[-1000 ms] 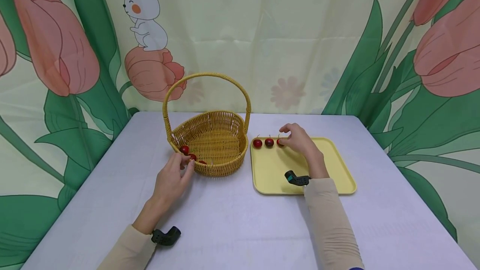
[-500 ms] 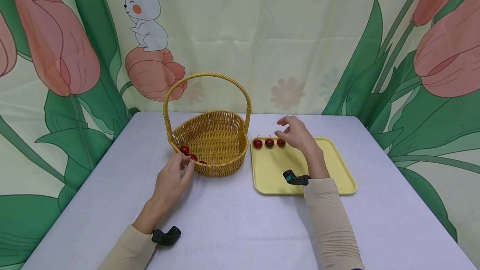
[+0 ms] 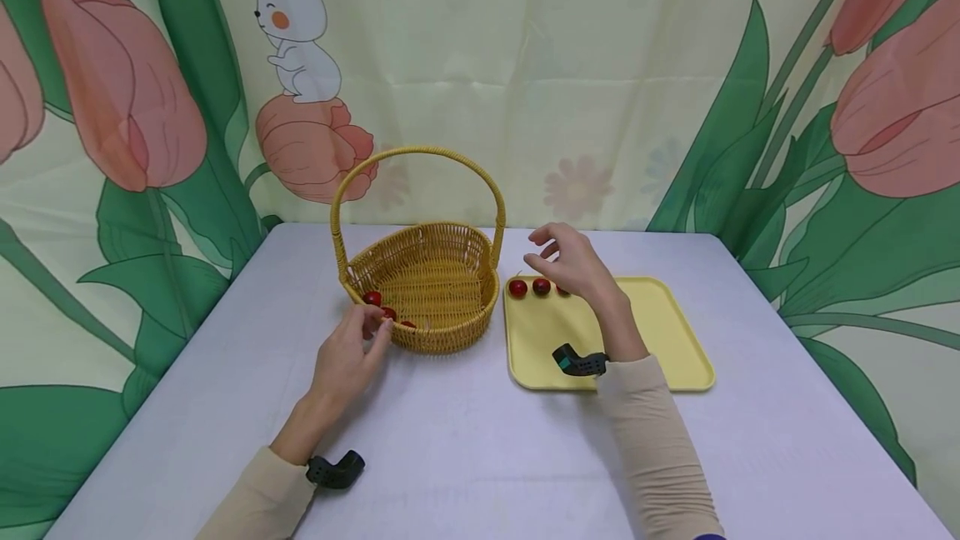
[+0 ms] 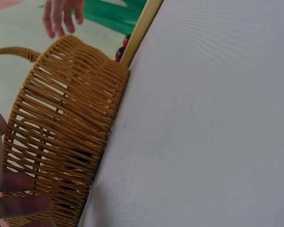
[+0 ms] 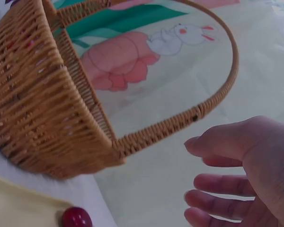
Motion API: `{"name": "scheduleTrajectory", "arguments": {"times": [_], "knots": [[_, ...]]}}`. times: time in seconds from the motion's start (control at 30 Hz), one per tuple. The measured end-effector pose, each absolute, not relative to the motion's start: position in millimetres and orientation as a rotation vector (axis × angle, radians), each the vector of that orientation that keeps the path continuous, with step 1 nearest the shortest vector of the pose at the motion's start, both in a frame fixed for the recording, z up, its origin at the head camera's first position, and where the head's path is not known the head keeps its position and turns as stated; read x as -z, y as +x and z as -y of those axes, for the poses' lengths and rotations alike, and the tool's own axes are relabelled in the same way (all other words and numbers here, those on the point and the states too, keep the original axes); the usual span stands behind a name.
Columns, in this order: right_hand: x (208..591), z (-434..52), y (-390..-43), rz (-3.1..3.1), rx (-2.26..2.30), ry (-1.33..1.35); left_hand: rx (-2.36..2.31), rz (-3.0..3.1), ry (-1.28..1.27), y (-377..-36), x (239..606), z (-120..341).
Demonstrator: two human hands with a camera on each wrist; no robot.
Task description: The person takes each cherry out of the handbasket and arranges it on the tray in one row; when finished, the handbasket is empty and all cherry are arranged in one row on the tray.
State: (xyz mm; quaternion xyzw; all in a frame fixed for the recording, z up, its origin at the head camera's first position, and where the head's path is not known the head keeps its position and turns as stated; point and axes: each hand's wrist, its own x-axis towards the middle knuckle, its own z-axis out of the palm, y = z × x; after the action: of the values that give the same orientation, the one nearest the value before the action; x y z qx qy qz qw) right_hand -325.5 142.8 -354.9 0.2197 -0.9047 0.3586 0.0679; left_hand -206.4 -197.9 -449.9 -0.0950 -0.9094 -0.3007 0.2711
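A yellow wicker basket (image 3: 442, 332) with a tall arched handle stands left of centre in the head view. My left hand (image 3: 351, 357) grips its near left rim, and in the left wrist view the fingers (image 4: 23, 205) lie by the woven wall. Several red cherries (image 3: 372, 298) sit inside along that rim, partly hidden by it and the hand. My right hand (image 3: 573, 261) hovers over the back left of a yellow tray (image 3: 555, 357), holding nothing, its fingers loosely bent. Below it, 3 cherries (image 3: 542, 287) stand in a row at the tray's back edge, the rightmost partly covered by the hand.
The basket's handle (image 5: 175, 123) rises left of my right hand in the right wrist view. Basket and tray stand close side by side on a white tablecloth (image 3: 450, 448). A curtain (image 3: 600, 107) printed with tulips and a rabbit hangs behind the table.
My right hand has let go of the third cherry on the tray, then lifted and moved left toward the basket. The left hand has stayed at the basket rim.
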Motion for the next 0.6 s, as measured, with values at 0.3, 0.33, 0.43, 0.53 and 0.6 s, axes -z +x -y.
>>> {"name": "scheduleTrajectory", "arguments": {"times": [0.3,0.33,0.43,0.53,0.6], "knots": [[346.8,-119.4,-320.0,2.637,-1.175,0.795,0.919,2.486,-0.193,-207.7,452.5,197.7],[346.1,-116.8,-319.5,2.627,-1.189,0.816,0.920,2.488,-0.192,-207.4,452.5,197.7],[345.3,-107.8,-319.4,2.604,-1.225,0.873,0.913,2.491,-0.189,-206.9,452.7,197.8],[346.4,-97.5,-319.9,2.606,-1.228,0.932,0.913,2.489,-0.188,-206.9,452.6,197.8],[349.2,-90.4,-321.2,2.621,-1.220,0.961,0.916,2.490,-0.188,-207.1,452.6,197.6]]}}
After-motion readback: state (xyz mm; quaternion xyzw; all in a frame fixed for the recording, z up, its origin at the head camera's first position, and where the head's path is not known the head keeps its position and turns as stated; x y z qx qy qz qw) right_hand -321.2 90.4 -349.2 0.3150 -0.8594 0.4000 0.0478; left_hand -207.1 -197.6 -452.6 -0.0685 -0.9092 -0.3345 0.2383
